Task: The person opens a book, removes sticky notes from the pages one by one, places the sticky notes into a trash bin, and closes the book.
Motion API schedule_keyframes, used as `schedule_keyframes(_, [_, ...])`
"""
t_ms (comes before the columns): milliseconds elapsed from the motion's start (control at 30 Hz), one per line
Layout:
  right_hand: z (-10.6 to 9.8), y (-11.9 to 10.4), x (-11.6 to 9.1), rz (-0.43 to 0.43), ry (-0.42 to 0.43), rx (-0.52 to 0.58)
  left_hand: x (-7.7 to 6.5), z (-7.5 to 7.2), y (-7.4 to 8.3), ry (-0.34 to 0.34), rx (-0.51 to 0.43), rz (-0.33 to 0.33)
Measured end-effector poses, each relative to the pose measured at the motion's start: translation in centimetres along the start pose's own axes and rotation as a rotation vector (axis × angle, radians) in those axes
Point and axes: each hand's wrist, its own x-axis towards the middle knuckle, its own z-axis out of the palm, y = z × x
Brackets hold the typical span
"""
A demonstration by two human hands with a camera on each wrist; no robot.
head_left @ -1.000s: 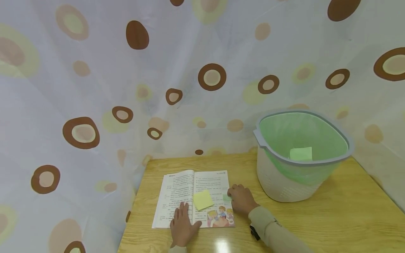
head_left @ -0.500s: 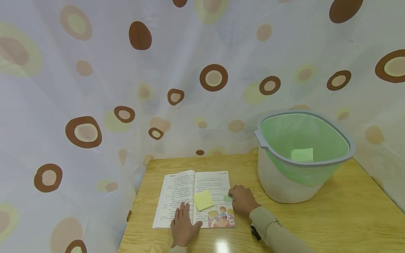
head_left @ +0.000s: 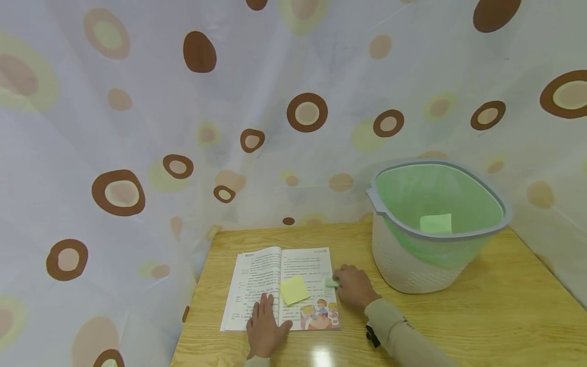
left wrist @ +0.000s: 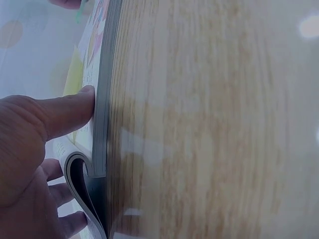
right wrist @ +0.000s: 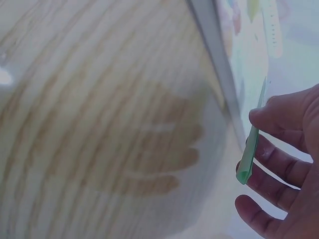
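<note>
An open book (head_left: 252, 285) with printed pages lies on the wooden table. My left hand (head_left: 265, 329) rests flat on its near part, fingers spread on the left page and thumb reaching across the fold onto the right page. A yellow sticky note (head_left: 295, 290) lies on the right page beside the fold. At that page's outer edge, my right hand (head_left: 355, 288) pinches a green sticky note (head_left: 331, 282) between thumb and fingers. In the right wrist view the green note (right wrist: 248, 157) stands nearly edge-on, its lower end slightly curled.
A basket (head_left: 405, 267) with a grey rim and green lining stands on the table (head_left: 504, 311) to the right of the book. Inside it is a pale green paper (head_left: 435, 223). A spotted curtain (head_left: 261, 204) hangs behind and at both sides.
My right hand has shifted slightly away from me and to the right, lifting the near part of the green note. The left hand stays put.
</note>
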Motion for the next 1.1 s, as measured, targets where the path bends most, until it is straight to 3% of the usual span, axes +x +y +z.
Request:
schedule_keyframes(300, [-3.0, -1.3, 0.0, -0.062, 0.157, 0.084, -0.1, 0.1, -0.1, -0.003, -0.009, -0.003])
schedule_keyframes(600, [-10.2, -4.1, -0.9, -0.220, 0.383, 0.150, 0.0, 0.0, 0.0, -0.010, -0.014, -0.007])
schedule_keyframes(833, [-15.9, -5.9, -3.1, -0.444, 0.635, 0.188, 0.0, 0.0, 0.1, -0.012, -0.017, -0.001])
schedule_keyframes(1100, [-21.4, -5.8, -5.7, -0.544, 0.847, 0.236, 0.0, -0.1, 0.2, -0.014, -0.005, -0.012])
